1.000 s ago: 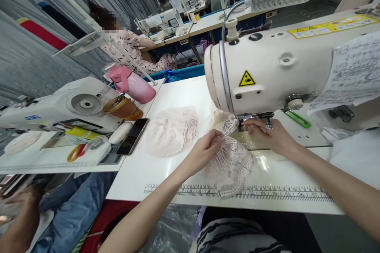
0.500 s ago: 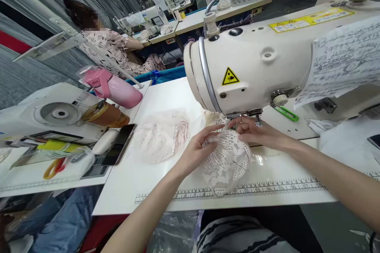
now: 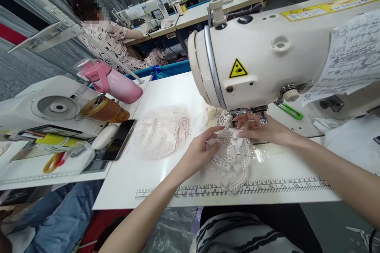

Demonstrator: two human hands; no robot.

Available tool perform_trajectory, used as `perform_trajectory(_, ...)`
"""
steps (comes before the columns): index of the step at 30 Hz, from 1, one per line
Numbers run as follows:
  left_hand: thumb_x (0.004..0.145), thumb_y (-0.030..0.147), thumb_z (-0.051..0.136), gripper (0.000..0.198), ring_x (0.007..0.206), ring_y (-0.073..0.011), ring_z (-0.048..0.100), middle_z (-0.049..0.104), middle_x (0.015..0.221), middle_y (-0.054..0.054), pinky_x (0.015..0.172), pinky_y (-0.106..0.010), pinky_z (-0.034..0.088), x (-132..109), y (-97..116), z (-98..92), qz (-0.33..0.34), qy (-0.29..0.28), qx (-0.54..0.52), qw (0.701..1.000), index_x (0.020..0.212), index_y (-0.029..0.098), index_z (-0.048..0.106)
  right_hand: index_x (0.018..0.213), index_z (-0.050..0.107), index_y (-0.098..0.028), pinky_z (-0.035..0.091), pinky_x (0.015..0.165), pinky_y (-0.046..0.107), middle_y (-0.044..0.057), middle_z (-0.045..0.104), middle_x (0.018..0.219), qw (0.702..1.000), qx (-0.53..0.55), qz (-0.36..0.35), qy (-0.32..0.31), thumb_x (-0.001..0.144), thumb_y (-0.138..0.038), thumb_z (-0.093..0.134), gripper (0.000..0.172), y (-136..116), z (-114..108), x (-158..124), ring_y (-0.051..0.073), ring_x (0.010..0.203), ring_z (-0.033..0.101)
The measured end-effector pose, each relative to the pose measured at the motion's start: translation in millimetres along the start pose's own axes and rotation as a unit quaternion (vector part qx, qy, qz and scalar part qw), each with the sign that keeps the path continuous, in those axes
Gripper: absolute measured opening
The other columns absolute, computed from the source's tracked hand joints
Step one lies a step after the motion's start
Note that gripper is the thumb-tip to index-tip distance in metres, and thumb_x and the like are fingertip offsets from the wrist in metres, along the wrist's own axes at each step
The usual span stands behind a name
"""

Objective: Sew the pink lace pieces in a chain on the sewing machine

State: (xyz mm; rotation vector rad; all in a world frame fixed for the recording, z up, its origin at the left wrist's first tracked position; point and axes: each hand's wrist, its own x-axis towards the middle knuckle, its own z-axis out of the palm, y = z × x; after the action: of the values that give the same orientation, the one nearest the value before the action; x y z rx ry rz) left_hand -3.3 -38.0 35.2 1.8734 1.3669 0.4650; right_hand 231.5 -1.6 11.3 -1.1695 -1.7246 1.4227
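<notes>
A piece of white lace fabric (image 3: pixel 230 166) lies on the sewing table under the head of a sewing machine (image 3: pixel 252 63), and it drapes toward the front edge across the printed ruler. My left hand (image 3: pixel 202 148) pinches the lace on its left side, thumb and fingers together. With bent fingers, my right hand (image 3: pixel 261 128) grips the upper right of the lace close to the needle area. The needle and presser foot are mostly hidden behind the fingers. Left of my left hand rests a separate pile of pale pink lace pieces (image 3: pixel 162 132) with loose threads.
A green thread snipper (image 3: pixel 289 110) lies right of the needle area. At left stand a pink bottle (image 3: pixel 114 83), an amber cup (image 3: pixel 103 108), a phone (image 3: pixel 124 140) and yellow-red scissors (image 3: pixel 53 163). A person (image 3: pixel 109 39) sits at another machine behind.
The lace has shifted slightly and its lower edge now hangs in a narrower point. Both hands keep their hold near the needle. The view has tilted a little.
</notes>
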Motion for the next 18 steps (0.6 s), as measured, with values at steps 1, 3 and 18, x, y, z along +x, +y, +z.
perform_trajectory(1, 0.089, 0.029, 0.054, 0.039, 0.099, -0.0202, 0.059, 0.063, 0.116, -0.004, 0.068, -0.027, 0.048, 1, 1, 1.5, 0.005, 0.007, 0.012, 1.000, 0.127, 0.029, 0.054, 0.106, 0.064, -0.025, 0.050, 0.064, 0.031, 0.003, 0.065, 0.096, 1.000, -0.006, 0.001, -0.009, 0.070, -0.037, 0.070, 0.039, 0, 1, -1, 0.013, 0.068, 0.059)
perform_trajectory(3, 0.090, 0.033, 0.054, 0.036, 0.079, -0.0154, 0.061, 0.066, 0.104, -0.002, 0.061, -0.025, 0.046, 4, 2, 4.2, 0.009, 0.011, 0.032, 0.999, 0.125, 0.030, 0.056, 0.107, 0.063, -0.026, 0.050, 0.062, 0.030, 0.002, 0.066, 0.096, 1.000, -0.015, 0.007, -0.013, 0.072, -0.034, 0.067, 0.036, 0, 2, -2, 0.013, 0.066, 0.059)
perform_trajectory(18, 0.097, 0.020, 0.039, 0.028, 0.095, -0.0188, 0.065, 0.068, 0.110, -0.006, 0.079, -0.034, 0.056, 20, 16, 17.7, 0.167, 0.094, 0.326, 0.926, 0.115, 0.018, 0.060, 0.093, 0.066, -0.028, 0.044, 0.059, 0.026, -0.004, 0.068, 0.074, 0.954, -0.282, -0.036, 0.100, 0.081, -0.023, 0.057, 0.016, 0, 6, -3, 0.014, 0.064, 0.061)
